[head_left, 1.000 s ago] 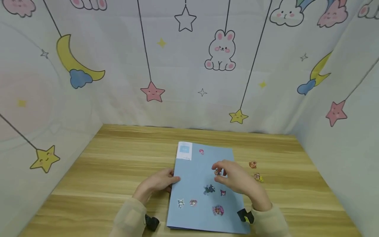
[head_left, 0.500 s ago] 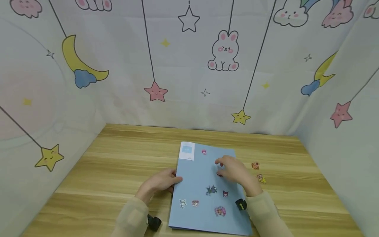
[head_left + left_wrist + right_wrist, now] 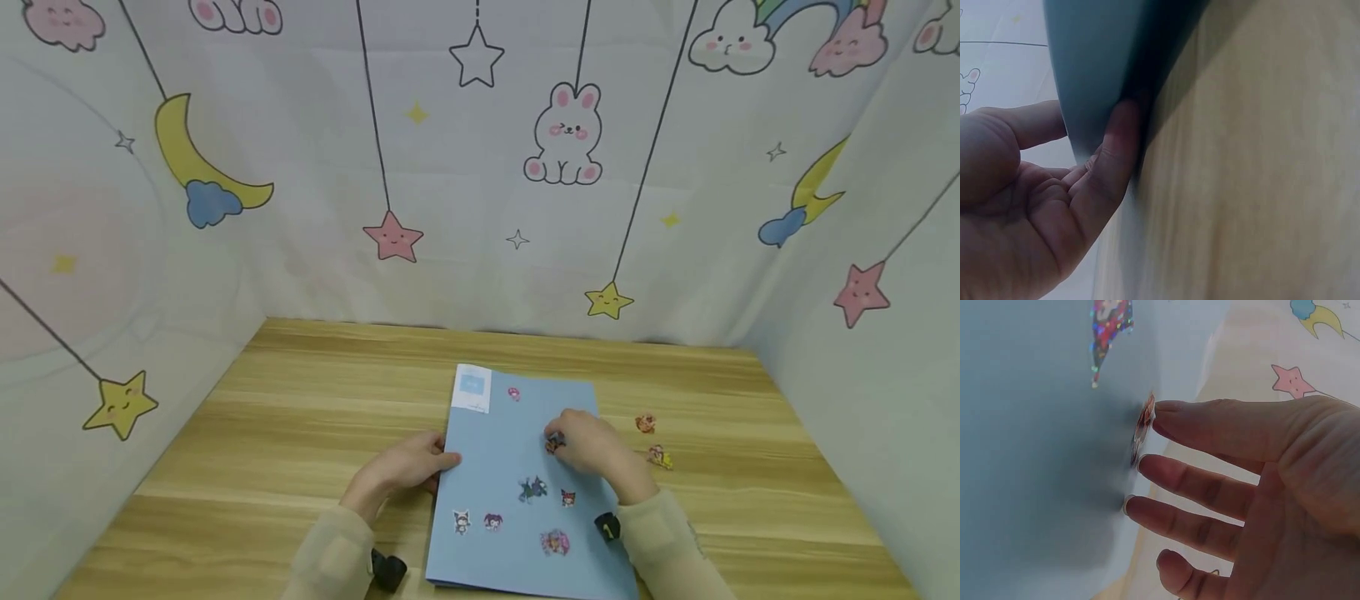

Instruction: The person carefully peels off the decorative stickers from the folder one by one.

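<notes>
A light blue folder [image 3: 495, 450] lies on the table with several cartoon character stickers on its cover. My left hand [image 3: 411, 463] grips the folder's left edge, thumb on top and fingers underneath; the left wrist view shows the fingers [image 3: 1124, 134] beneath the raised edge. Over the upper right of the cover, my right hand [image 3: 592, 442] holds a small sticker [image 3: 555, 442] at its fingertips. Seen nearly edge-on in the right wrist view, that sticker [image 3: 1142, 428] sits at the cover, thumb tip at one end and a fingertip at the other.
Two more stickers, one orange-brown [image 3: 646, 423] and one with yellow [image 3: 661, 457], lie on the wooden table [image 3: 337, 375] right of the folder. A white label [image 3: 472, 388] marks the folder's top left corner. A patterned cloth [image 3: 450, 275] surrounds the table.
My right hand has lowered onto the upper right of the cover, its fingers spreading, then drawing together at the sticker. The left hand keeps its grip on the folder.
</notes>
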Action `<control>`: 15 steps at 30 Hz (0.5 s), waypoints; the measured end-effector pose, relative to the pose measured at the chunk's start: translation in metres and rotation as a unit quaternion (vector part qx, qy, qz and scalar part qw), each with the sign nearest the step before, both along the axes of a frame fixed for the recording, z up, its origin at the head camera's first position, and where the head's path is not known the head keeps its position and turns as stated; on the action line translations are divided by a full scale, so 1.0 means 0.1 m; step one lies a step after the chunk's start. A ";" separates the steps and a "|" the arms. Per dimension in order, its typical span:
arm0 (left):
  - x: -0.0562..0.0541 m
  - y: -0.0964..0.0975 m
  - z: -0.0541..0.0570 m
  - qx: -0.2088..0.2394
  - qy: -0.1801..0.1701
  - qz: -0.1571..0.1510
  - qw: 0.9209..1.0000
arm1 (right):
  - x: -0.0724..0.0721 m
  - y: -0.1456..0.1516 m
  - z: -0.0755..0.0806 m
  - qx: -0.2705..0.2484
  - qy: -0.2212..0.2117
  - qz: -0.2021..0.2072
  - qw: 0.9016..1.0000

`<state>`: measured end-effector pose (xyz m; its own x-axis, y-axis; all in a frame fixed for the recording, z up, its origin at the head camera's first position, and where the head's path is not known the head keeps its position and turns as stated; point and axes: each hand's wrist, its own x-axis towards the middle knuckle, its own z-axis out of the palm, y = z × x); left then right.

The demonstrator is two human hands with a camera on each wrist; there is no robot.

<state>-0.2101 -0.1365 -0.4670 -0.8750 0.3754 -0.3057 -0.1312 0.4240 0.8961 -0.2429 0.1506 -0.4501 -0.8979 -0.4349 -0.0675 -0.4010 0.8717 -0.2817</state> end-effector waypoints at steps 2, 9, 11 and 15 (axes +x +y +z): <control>-0.01 0.00 0.00 0.002 0.000 -0.004 1.000 | 0.02 0.00 0.01 0.001 0.003 0.000 1.000; -0.02 0.00 -0.01 0.001 0.001 -0.007 1.000 | 0.02 0.01 0.03 -0.007 -0.001 0.004 1.000; -0.02 0.00 0.00 0.001 0.001 -0.007 1.000 | 0.02 0.01 0.02 -0.010 -0.003 0.004 1.000; -0.01 0.00 -0.01 0.000 0.000 -0.005 1.000 | 0.02 0.01 0.01 -0.016 -0.002 0.007 1.000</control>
